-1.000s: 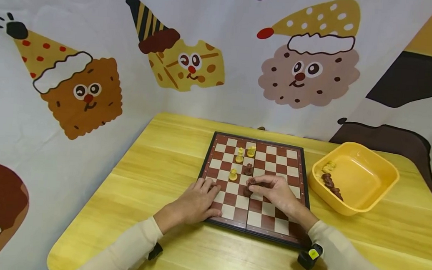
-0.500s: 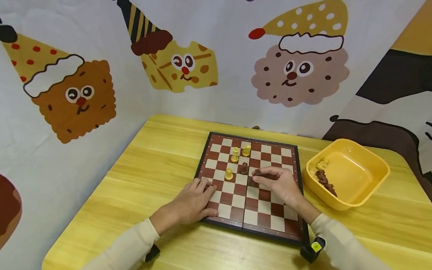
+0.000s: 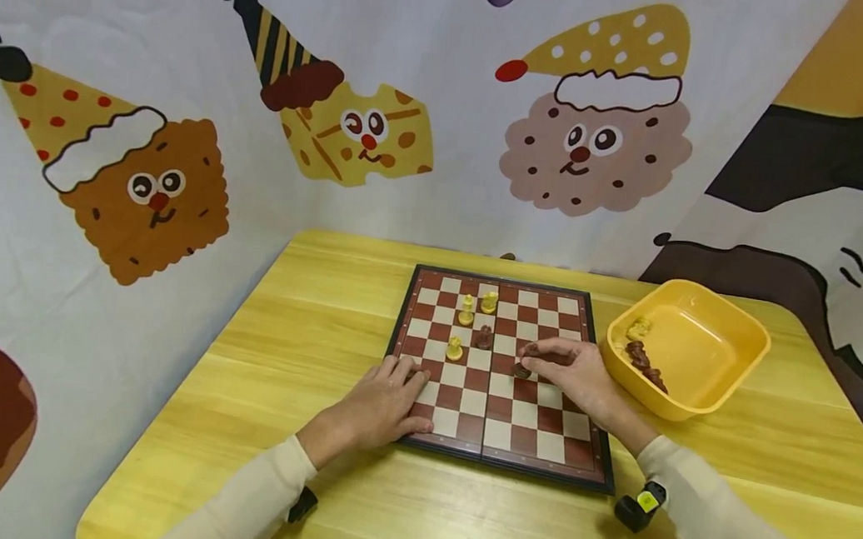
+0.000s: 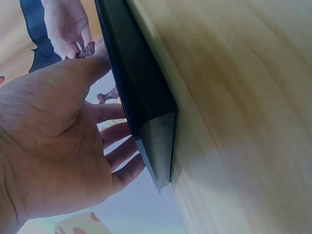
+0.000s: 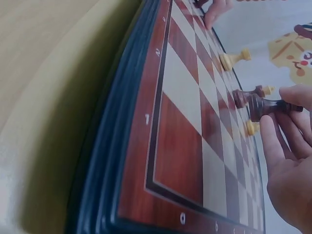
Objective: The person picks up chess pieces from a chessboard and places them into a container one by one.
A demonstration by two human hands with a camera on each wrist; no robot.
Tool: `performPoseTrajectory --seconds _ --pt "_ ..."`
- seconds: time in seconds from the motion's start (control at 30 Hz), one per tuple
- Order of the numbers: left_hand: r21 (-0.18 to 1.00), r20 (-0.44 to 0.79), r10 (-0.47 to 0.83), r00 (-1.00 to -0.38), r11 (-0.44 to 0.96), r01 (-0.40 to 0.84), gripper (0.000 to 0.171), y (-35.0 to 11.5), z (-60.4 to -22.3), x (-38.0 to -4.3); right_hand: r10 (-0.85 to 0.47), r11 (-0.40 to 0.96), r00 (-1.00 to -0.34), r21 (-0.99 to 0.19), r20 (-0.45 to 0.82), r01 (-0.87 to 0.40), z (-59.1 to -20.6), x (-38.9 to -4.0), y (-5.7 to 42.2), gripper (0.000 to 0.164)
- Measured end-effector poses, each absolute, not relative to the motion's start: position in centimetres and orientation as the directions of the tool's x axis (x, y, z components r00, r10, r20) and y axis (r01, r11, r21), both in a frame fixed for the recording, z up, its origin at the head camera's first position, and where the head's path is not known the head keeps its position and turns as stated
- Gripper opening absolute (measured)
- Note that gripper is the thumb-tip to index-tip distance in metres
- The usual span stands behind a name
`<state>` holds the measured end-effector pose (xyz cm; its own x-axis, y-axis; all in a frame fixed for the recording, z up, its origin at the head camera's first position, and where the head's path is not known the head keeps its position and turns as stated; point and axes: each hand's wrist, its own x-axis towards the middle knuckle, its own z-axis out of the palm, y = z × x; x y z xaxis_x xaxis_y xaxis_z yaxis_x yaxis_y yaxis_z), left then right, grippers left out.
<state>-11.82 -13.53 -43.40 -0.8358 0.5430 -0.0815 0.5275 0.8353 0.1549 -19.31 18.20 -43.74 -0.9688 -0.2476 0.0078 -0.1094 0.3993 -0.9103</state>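
Observation:
My right hand [image 3: 578,376] pinches a dark brown chess piece [image 5: 263,107] between thumb and fingertips, its base close over the right half of the chessboard [image 3: 510,429]. On the board's left half stand a brown chess piece [image 3: 483,337] and three yellow ones: a tall piece [image 3: 467,312], one near the back [image 3: 488,303] and one nearer the front [image 3: 454,350]. My left hand [image 3: 373,403] rests on the board's left front edge with fingers loosely spread. In the left wrist view, those fingers [image 4: 117,134] reach over the black side of the board.
A yellow plastic tub [image 3: 728,370] stands right of the board, with several brown and yellow chess pieces [image 3: 646,366] along its left side. Everything sits on a yellow wooden table [image 3: 244,373]. Behind it hangs a white backdrop [image 3: 450,212] printed with cartoon snacks.
My right hand has carried the brown chess piece rightward, across the board's centre fold. The left hand stays on the board's edge, and the head view has shifted slightly.

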Motion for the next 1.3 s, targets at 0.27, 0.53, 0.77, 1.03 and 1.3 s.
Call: performPoseTrajectory --seconds 0.27,0.53,0.77,1.03,1.3 --pt "0.148 -0.042 0.564 -0.825 0.82 0.553 0.074 -13.8 -43.5 -12.1 -0.247 0.424 -0.969 -0.898 0.011 -0.118 -44.4 -19.0 19.4 0.03" --pt "0.138 -0.034 0.562 -0.827 0.822 0.553 0.074 -13.9 -43.9 -12.2 -0.271 0.37 -0.959 -0.911 0.083 -0.184 -45.0 -18.4 20.0 0.022" --pt "0.16 -0.049 0.566 -0.823 0.818 0.553 0.073 -13.8 -43.6 -11.9 -0.218 0.348 -0.971 -0.922 0.096 -0.169 -44.4 -18.8 20.6 0.027" --pt "0.155 -0.061 0.555 -0.83 0.826 0.541 0.075 -13.7 -44.2 -12.2 -0.224 0.325 -0.967 -0.925 0.124 -0.194 -43.3 -19.4 21.6 0.028" --pt "0.159 -0.087 0.549 -0.832 0.832 0.532 0.075 -13.6 -43.8 -12.0 -0.207 0.387 -0.968 -0.897 0.144 -0.216 -42.2 -19.9 23.2 0.029"
